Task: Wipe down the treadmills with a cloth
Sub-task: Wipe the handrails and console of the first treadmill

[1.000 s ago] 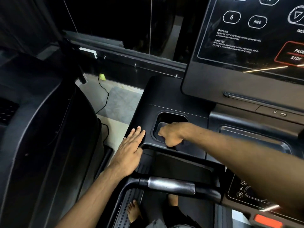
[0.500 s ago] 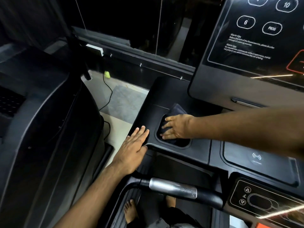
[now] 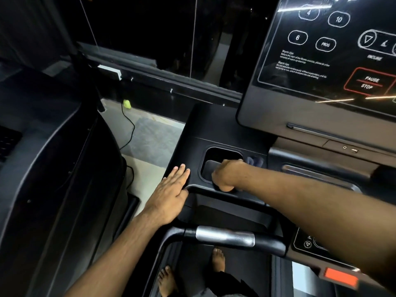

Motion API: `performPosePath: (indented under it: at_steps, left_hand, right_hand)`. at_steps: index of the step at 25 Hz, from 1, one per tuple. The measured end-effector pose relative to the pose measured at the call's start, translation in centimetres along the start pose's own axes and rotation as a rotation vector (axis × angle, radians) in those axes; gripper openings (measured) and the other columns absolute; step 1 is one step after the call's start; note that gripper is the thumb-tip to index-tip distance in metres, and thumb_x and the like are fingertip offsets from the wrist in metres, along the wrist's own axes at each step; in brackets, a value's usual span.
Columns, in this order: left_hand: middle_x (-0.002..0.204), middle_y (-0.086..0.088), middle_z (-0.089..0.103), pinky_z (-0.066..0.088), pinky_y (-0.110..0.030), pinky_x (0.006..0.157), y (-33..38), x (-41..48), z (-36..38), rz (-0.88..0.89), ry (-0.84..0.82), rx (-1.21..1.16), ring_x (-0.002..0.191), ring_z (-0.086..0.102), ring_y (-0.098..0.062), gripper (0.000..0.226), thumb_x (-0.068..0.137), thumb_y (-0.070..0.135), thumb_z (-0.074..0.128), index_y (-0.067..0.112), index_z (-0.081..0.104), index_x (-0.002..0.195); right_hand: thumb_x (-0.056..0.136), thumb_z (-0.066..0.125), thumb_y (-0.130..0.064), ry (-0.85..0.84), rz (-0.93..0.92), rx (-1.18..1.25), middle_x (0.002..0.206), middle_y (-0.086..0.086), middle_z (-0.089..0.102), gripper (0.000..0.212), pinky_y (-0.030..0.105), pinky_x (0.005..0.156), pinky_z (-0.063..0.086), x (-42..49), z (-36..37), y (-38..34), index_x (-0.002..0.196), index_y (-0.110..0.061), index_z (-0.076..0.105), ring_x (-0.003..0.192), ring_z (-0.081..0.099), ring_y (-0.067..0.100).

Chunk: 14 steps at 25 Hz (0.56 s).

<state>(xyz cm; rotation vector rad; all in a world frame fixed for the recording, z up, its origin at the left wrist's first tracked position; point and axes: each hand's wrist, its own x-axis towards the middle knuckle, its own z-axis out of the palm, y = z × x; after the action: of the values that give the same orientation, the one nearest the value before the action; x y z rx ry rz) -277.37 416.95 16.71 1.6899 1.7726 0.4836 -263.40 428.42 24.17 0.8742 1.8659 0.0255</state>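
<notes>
**A:** What's nearest you?

**Me:** My bare feet (image 3: pixel 217 262) on the belt, then the handlebar (image 3: pixel 225 236) with its metal sleeve. Past that, my left hand (image 3: pixel 171 191) lies flat and open on the console's (image 3: pixel 192 129) dark plastic, fingers together, holding nothing. I judge it's only steadying me.

**A:** And the right?

**Me:** My right hand (image 3: pixel 228 175) is clenched at the near right corner of the cup holder (image 3: pixel 220 155), knuckles over the rim. It's closed around the cloth (image 3: pixel 255 161); only a bluish fold shows, poking out just beyond my wrist on the ledge right of the holder. The rest is hidden under my fist.

**A:** How should the wipe go?

**Me:** I'd press the wad into the corners and run it round the inner wall, then sweep the floor of the recess, which looks bare. That loose fold could drag, so I'd bunch it in first.

**A:** Anything beyond?

**Me:** The screen (image 3: pixel 321 50), with its printed buttons. Probably a lighter touch there.
</notes>
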Motion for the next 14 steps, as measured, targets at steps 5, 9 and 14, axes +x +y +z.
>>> performPosePath:
  at_steps: [5, 9, 14]
  left_hand:
    - [0.161, 0.014, 0.005, -0.001, -0.019, 0.118, -0.7, -1.5, 0.1, 0.016, 0.023, -0.077, 0.144, -0.003, 0.006, 0.062, 0.097, 0.01, 0.041, 0.024, 0.02, 0.154]
    - [0.16, 0.013, 0.015, 0.002, -0.014, 0.115, -1.3, -3.0, 0.1, -0.02, 0.027, -0.212, 0.144, 0.006, 0.007, 0.062, 0.095, 0.002, 0.042, 0.022, 0.029, 0.152]
    - [0.156, 0.012, 0.024, 0.008, -0.021, 0.12, -1.5, -6.3, 0.6, -0.089, 0.102, -0.275, 0.145, 0.016, 0.003, 0.061, 0.092, -0.004, 0.042, 0.018, 0.038, 0.149]
  right_hand:
    - [0.082, 0.044, 0.004, 0.246, -0.078, 0.777, 0.076, 0.007, 0.057, 0.021, 0.03, 0.055, 0.039, -4.7, 0.5, 1.6, 0.093, -0.001, 0.061, 0.072, 0.054, 0.026]
    - [0.088, 0.045, -0.005, 0.413, -0.048, 0.807, 0.105, 0.01, 0.065, 0.029, 0.03, 0.068, 0.042, -8.7, 2.1, -0.6, 0.11, -0.014, 0.062, 0.095, 0.063, 0.032]
    - [0.095, 0.053, -0.019, 0.497, -0.028, 0.315, 0.148, 0.021, 0.041, 0.051, 0.049, 0.096, 0.044, -11.9, 4.3, -9.8, 0.143, -0.006, 0.041, 0.127, 0.048, 0.042]
